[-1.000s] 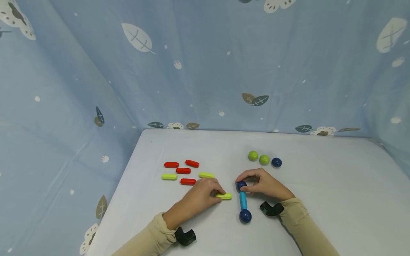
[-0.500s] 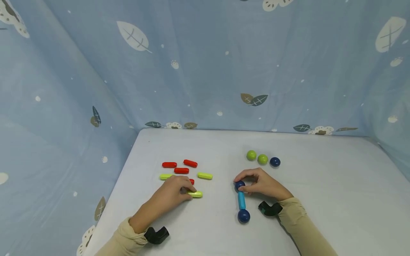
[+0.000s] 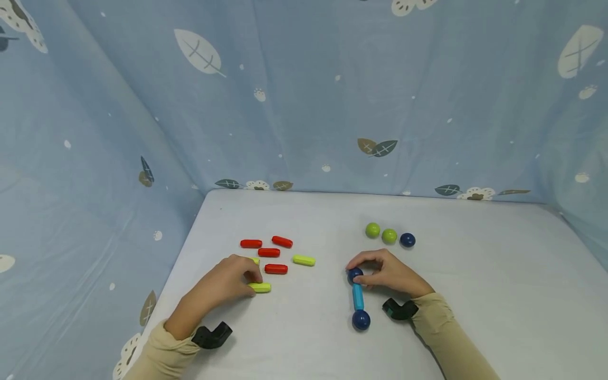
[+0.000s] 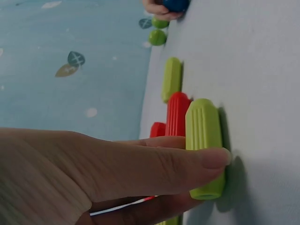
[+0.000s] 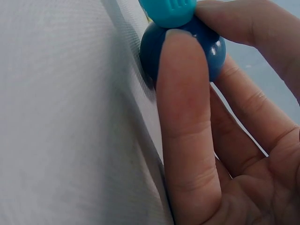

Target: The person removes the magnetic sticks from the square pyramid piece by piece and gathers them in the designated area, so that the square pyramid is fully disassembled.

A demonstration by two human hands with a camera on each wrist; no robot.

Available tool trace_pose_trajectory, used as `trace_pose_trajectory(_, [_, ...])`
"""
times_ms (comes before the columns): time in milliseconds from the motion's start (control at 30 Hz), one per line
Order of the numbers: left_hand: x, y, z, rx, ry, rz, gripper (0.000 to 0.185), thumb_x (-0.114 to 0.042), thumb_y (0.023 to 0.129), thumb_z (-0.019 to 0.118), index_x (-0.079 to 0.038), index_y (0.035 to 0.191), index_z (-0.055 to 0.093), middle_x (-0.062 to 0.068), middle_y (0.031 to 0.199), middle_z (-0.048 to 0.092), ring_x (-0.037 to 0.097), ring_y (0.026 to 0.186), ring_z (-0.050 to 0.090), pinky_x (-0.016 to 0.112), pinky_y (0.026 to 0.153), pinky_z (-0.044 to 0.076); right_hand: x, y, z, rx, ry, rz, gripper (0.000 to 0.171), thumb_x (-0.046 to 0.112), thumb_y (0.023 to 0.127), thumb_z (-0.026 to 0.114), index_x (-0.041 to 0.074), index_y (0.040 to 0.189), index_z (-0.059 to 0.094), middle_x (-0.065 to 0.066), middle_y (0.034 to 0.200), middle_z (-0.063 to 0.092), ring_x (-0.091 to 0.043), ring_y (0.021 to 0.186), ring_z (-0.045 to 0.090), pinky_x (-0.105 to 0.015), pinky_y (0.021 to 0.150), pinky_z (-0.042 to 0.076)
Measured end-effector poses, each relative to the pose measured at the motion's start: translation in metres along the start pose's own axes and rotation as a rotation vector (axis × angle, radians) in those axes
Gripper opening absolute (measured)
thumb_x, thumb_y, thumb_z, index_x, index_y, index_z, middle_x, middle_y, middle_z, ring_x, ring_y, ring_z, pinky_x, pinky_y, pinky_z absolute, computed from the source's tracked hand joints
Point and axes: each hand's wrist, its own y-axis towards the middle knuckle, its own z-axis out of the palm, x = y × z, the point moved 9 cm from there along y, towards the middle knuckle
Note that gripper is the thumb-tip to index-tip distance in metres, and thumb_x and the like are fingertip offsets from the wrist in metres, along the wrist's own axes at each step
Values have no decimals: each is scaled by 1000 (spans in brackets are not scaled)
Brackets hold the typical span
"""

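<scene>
Left hand [image 3: 223,282] pinches a green stick [image 3: 259,287] flat on the table [image 3: 475,274], just in front of the red sticks [image 3: 268,253]. Right hand [image 3: 387,272] is curled on the top blue ball [image 3: 355,274], which caps a cyan stick [image 3: 358,296] with a second ball [image 3: 361,320] at its near end. Looks like mid-assembly: chain held steady, green stick not joined. Next move calls for lining a stick end onto a ball.

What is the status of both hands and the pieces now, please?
Left hand pinches green stick on the table. Right hand grips dark blue ball joined to light blue stick. Nothing between them.
</scene>
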Motion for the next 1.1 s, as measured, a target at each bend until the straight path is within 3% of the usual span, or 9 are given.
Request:
trace_pose_trajectory(467, [3,-2,-8,-30,35,44,26,4,74,86,-17,85,76,-9,84,72,9,82,63,33,78,53,1,-1,0,4,9,-1,31,16,91,80,9,120,73,-15,121,71,-7,84,69,-32,68,62])
trace_pose_trajectory(633, [0,-5,-10,-51,52,33,24,-10,76,90,-17,93,76,-10,89,73,9,86,64,33,80,54,1,0,1,6,6,0,31,16,91,80,9,121,73,-16,122,70,-7,85,68,-33,68,62])
trace_pose_trajectory(733, [-9,-5,-8,-77,31,61,20,-18,80,89,-18,95,76,-11,89,71,7,85,64,30,78,54,2,0,0,4,1,1,31,16,91,79,10,121,73,-15,121,70,-7,82,68,-33,68,62])
trace_pose_trajectory(833, [-28,-3,3,-68,-38,124,16,-22,85,86,-17,95,75,-13,85,69,4,80,61,25,74,54,2,0,0,-8,-4,4,31,17,91,80,10,120,73,-14,120,71,-8,83,67,-33,67,61])
trace_pose_trajectory(933, [-48,2,23,-15,-129,181,17,-25,88,83,-14,98,74,-14,82,66,0,76,58,22,71,52,2,0,1,-30,-13,12,31,19,89,82,12,118,74,-12,117,72,-9,85,66,-33,65,61])
trace_pose_trajectory(1100, [-75,12,61,79,-274,181,29,-39,92,78,-15,107,73,-17,83,66,-2,75,58,19,71,52,1,1,0,-87,-61,30,28,23,87,84,16,113,75,-8,111,72,-10,85,65,-33,62,60])
